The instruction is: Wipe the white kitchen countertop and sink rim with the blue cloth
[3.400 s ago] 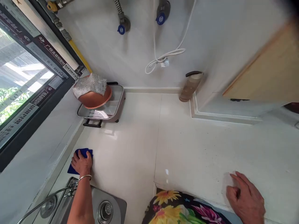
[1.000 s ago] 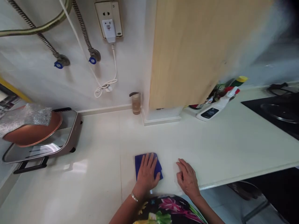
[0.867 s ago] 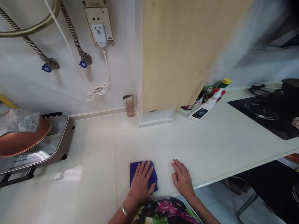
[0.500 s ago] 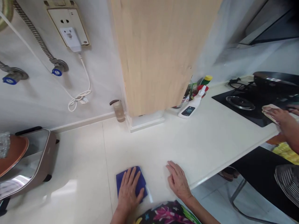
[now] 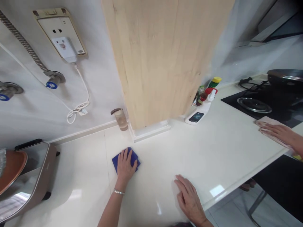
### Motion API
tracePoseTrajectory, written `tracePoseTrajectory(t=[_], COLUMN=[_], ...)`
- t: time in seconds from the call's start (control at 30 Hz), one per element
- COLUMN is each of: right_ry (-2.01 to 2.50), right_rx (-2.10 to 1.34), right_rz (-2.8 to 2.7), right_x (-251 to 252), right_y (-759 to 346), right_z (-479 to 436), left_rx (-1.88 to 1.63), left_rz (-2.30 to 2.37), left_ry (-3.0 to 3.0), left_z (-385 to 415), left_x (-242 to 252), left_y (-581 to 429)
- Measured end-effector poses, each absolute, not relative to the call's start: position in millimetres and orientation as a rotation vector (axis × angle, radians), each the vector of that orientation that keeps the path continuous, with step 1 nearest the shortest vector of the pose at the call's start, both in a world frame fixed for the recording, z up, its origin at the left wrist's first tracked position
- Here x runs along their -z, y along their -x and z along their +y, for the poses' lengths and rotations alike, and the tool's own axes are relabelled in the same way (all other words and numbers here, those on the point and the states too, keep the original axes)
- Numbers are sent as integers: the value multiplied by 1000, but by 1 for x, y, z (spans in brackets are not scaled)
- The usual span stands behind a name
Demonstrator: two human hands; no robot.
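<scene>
My left hand (image 5: pixel 126 164) lies flat on a folded blue cloth (image 5: pixel 115 160), pressing it against the white countertop (image 5: pixel 151 164). Its fingers are stretched out, the thumb apart from them. To the right, my right hand (image 5: pixel 188 198) rests on the counter near its front edge, with nothing visible in it. Its fingers are extended and slightly bent. Beyond the cloth, a cup with a brown handle (image 5: pixel 121 120) stands against the wall beside the wooden cabinet.
A wooden cabinet panel (image 5: pixel 163 63) hangs over the counter. A white spray bottle (image 5: pixel 200 110) stands near other bottles. At right, another person's hand (image 5: pixel 281 134) holds a pale cloth (image 5: pixel 267 122) by the black cooktop (image 5: pixel 232 100). An electric cooker (image 5: pixel 44 171) sits at left.
My left hand has slid the blue cloth forward, towards the wall. My right hand stays resting on the counter. The other person's hand and cloth have moved from the cooktop onto the counter.
</scene>
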State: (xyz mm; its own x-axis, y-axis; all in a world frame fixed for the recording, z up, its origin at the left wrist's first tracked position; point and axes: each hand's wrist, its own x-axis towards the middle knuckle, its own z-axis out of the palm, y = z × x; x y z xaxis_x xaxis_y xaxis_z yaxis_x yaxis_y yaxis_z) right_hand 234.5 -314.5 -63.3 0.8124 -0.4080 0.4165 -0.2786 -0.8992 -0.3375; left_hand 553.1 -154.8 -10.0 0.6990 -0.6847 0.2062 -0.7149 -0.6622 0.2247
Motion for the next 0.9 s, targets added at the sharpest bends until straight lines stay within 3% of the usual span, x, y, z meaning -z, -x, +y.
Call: tracePoseTrajectory(t=[0.57, 0.9], right_ry=[2850, 2876], right_rx=[767, 723], right_rz=[463, 479], right_x=[72, 71], right_y=[-233, -231], right_z=[-322, -323], left_rx=[-303, -277], left_rz=[-900, -1094], left_ry=[-2727, -2651], left_z=[-180, -183], left_x=[11, 17], left_y=[-694, -766])
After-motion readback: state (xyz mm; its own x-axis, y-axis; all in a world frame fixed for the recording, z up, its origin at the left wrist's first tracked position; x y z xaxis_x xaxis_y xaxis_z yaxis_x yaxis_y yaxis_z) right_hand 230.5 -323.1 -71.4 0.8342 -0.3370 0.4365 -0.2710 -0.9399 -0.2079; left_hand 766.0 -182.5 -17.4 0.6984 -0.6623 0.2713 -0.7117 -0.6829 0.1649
